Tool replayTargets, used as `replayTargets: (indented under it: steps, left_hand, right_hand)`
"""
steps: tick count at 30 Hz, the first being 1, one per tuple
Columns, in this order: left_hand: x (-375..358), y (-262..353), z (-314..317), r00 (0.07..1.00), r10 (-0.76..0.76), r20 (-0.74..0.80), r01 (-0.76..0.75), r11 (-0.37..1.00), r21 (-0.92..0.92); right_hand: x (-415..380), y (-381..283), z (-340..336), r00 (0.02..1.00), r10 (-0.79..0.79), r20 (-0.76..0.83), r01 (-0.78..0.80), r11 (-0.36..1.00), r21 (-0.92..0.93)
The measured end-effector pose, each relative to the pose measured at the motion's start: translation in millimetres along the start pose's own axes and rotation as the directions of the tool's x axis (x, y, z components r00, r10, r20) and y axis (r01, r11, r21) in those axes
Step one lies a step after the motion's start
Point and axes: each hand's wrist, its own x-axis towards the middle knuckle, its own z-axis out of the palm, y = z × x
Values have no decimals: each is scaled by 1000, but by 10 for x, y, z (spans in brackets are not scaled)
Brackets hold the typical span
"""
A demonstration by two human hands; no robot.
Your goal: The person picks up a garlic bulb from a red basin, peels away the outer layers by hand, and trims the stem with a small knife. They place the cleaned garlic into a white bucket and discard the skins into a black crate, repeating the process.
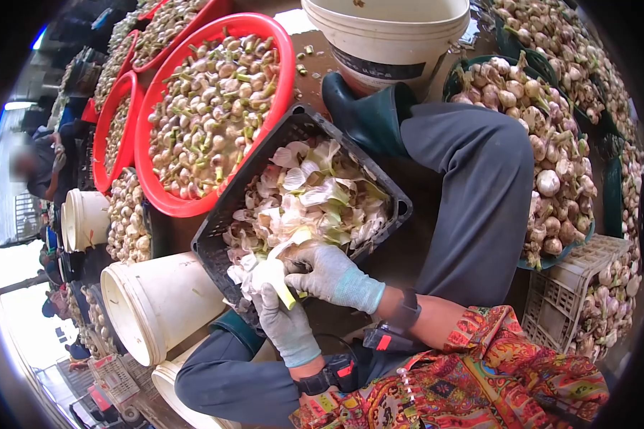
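Observation:
My left hand [286,327], in a grey-and-teal knit glove, is closed around a pale garlic bulb [269,273] whose short green stem points toward me. My right hand [330,274], gloved the same way, presses against the bulb's other side. Its fingers are bent in a pinch on a strip of garlic skin [295,241]; the fingertips are partly hidden. Both hands are over the near edge of a black plastic crate [211,214], which holds a heap of loose garlic skins [315,189].
A red basin [144,154] of trimmed garlic stands beyond the crate. White buckets [166,304] are at the left; another white bucket [390,39] stands ahead near my boot [372,118]. Unpeeled garlic [547,154] fills a tub at right, beside a pale crate [558,307]. A person [46,161] sits far left.

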Motion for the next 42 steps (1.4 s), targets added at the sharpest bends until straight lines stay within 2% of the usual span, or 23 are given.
replayTargets:
  steps: [2,6,7,9,10,11,14,15,18,20,22,23,24,25,26,28,30,32,34,38,40,41,42]
  left_hand:
    - [-15,-46,102,998,26,61,-26,1000,6]
    - [5,-78,-12,999,-52,10,52,999,-6]
    - [1,-66,20,999,-46,14,47,998,-46]
    - [12,-33,57,999,-39,19,41,995,-90]
    - [21,-27,66,1000,12,22,-12,1000,-11]
    - [19,-28,58,998,63,23,-65,996,68]
    - [22,-93,-84,992,125,25,-127,968,216]
    - [9,-84,-67,994,109,9,-108,972,208]
    - [-38,-89,16,997,79,-24,-73,981,180]
    - [-5,-121,-130,999,8,-45,-4,996,89]
    - [55,-53,-81,998,-41,-51,41,999,-12]
    - [53,6,-38,992,-92,-83,101,988,118]
    - [36,77,43,983,-137,-124,164,957,239]
    - [19,123,91,982,-140,-125,174,932,318]
    - [15,118,103,982,-138,-132,172,939,299]
    - [-5,76,101,993,-104,-51,113,770,628]
    - [-9,51,26,993,-73,-89,111,810,576]
    - [-25,124,-32,963,-224,-148,268,800,537]
    - [-52,156,15,968,-188,-164,245,839,486]
    - [-122,211,23,961,-274,36,238,887,397]
    - [-139,244,24,961,-264,83,222,913,342]
    - [-146,256,27,962,-256,98,214,924,317]
    - [-150,244,85,962,-250,108,204,924,323]
  right_hand:
    - [19,11,3,993,-30,-111,13,989,-145]
    - [103,69,-10,991,71,-115,-76,996,-36]
    - [112,87,-17,990,110,-83,-97,985,141]
    - [92,61,-32,995,95,-36,-89,985,146]
    - [86,45,-27,996,84,17,-85,985,149]
    - [74,48,10,997,-47,-58,46,999,-23]
    - [100,84,71,994,-90,-69,75,979,-192]
    - [115,88,92,991,-101,-87,88,986,-141]
    - [147,68,93,992,76,-99,-93,979,-179]
    - [164,83,91,986,144,-81,-153,982,-114]
    - [177,124,108,976,183,-120,-149,956,254]
    - [192,145,87,981,26,-194,-20,999,29]
    - [180,110,84,983,20,-184,-17,1000,14]
    - [155,59,84,970,-114,-214,70,977,-201]
    - [127,42,87,946,-246,-213,143,901,-409]
    - [118,117,117,949,-276,-154,166,849,-502]
    - [122,133,145,910,-394,-128,255,776,-578]
    - [183,80,105,927,-316,-204,159,822,-547]
    - [316,122,-15,904,-293,-310,123,876,-466]
    - [378,142,-218,860,-229,-457,8,900,-436]
    - [304,69,-262,958,16,-287,20,992,125]
    - [215,58,-277,982,154,-111,-122,961,248]
    - [153,-14,-261,983,141,-115,-109,962,252]
